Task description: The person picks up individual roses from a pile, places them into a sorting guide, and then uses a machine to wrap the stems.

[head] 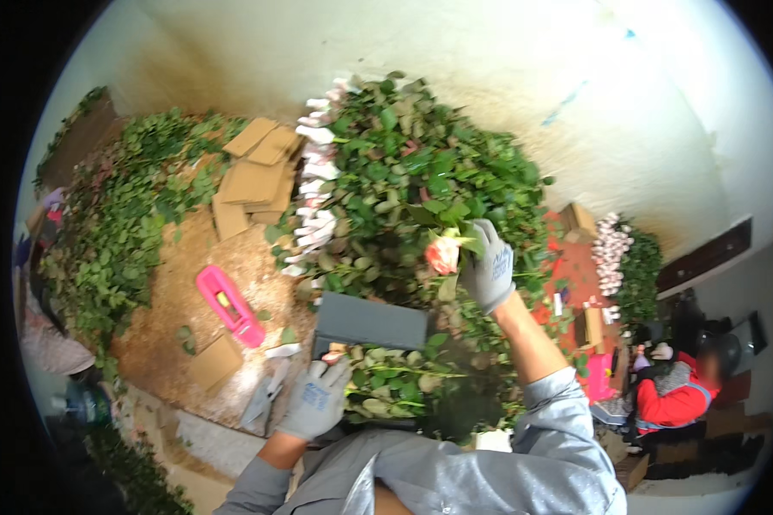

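My right hand, in a grey work glove, grips a rose with a pink and cream bloom just below its head, over a large heap of leafy rose stems. My left hand, also gloved, rests at the heads of a smaller bunch of roses. A peach-pink bloom shows by its fingertips; whether the fingers grip it is hidden. Between the heap and this bunch stands a dark grey panel. White sleeves cover the flower heads along the heap's left side.
On the worn wooden table are a pink tape dispenser, stacked cardboard pieces and a loose cardboard piece. More leafy stems lie left. A co-worker in red sits at right; another person is at far left.
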Tool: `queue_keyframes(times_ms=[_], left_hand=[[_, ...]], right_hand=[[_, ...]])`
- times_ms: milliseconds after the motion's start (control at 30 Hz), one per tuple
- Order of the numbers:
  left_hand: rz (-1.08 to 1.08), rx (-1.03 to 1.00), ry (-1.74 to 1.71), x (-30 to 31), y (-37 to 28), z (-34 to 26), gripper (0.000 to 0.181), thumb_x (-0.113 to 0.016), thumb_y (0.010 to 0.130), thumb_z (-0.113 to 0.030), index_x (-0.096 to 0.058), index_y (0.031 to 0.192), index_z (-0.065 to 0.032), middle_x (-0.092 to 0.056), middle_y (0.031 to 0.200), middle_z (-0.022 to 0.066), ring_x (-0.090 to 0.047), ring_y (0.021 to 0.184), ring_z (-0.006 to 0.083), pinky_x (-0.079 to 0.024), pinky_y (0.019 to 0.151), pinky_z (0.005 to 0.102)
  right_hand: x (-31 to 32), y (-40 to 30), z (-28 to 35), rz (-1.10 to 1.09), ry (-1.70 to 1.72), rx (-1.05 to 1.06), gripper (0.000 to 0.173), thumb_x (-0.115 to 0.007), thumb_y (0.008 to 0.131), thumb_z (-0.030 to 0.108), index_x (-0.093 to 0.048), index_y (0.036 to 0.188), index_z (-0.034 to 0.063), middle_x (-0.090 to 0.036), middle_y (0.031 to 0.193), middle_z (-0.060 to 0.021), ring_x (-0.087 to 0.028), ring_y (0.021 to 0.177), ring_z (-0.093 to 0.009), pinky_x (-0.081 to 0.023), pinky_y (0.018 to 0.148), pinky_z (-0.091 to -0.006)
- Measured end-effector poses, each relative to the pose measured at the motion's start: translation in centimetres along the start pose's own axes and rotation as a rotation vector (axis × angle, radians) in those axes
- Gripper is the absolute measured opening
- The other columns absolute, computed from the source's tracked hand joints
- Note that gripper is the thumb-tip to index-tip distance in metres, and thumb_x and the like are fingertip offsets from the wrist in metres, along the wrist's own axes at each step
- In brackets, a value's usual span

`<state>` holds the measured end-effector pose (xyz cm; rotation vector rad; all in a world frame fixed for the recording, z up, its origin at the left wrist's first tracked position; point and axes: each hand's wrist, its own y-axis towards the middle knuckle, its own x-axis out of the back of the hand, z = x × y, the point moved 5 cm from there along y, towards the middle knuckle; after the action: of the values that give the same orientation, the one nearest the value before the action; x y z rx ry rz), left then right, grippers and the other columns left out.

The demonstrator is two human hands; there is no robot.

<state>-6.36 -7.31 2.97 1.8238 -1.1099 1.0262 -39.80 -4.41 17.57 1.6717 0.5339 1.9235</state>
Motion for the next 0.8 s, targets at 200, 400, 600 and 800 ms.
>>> queue_keyframes(times_ms=[200, 400, 600, 800], left_hand=[[-0.057, -0.078, 0.020, -0.1, 0.4, -0.5, 0.043, -0.068, 0.079, -0.010, -0.071, 0.122, -0.0057, -0.066, 0.135, 0.0067, -0.057, 0.105, 0.0290, -0.048, 0.094, 0.0401], [-0.018, -0.067, 0.025, -0.8, 0.3, -0.1, 0.041, -0.067, 0.082, -0.009, -0.073, 0.122, -0.0049, -0.066, 0.137, 0.0059, -0.058, 0.105, 0.0313, -0.049, 0.096, 0.0420], [-0.031, -0.038, -0.036, -0.7, -0.6, 0.2, 0.042, -0.068, 0.083, -0.007, -0.072, 0.124, -0.0028, -0.066, 0.138, 0.0108, -0.059, 0.110, 0.0350, -0.050, 0.100, 0.0474], [-0.091, -0.124, 0.043, -2.4, -0.8, 0.8, 0.038, -0.065, 0.084, -0.007, -0.072, 0.121, -0.0035, -0.066, 0.136, 0.0105, -0.060, 0.109, 0.0343, -0.048, 0.101, 0.0489]], right_hand=[[6.9, -5.4, -5.5, -0.155, 0.081, -0.230, 0.022, -0.067, 0.081, -0.003, -0.066, 0.101, 0.0066, -0.065, 0.100, -0.0171, -0.067, 0.085, -0.041, -0.054, 0.069, -0.0449], [13.0, -4.9, -0.1, -0.345, -0.069, -0.041, 0.018, -0.064, 0.076, -0.001, -0.061, 0.094, 0.0034, -0.061, 0.078, -0.0106, -0.062, 0.076, -0.034, -0.047, 0.066, -0.0462], [19.6, -1.8, 6.1, -0.511, -0.267, 0.123, 0.036, -0.075, 0.075, -0.001, -0.068, 0.109, 0.0078, -0.069, 0.101, -0.0151, -0.071, 0.082, -0.035, -0.058, 0.069, -0.0410], [18.9, -2.0, 13.0, -0.168, -0.611, 0.181, 0.047, -0.072, 0.077, 0.009, -0.066, 0.123, 0.0080, -0.067, 0.099, -0.0088, -0.070, 0.083, -0.028, -0.056, 0.068, -0.0402]])
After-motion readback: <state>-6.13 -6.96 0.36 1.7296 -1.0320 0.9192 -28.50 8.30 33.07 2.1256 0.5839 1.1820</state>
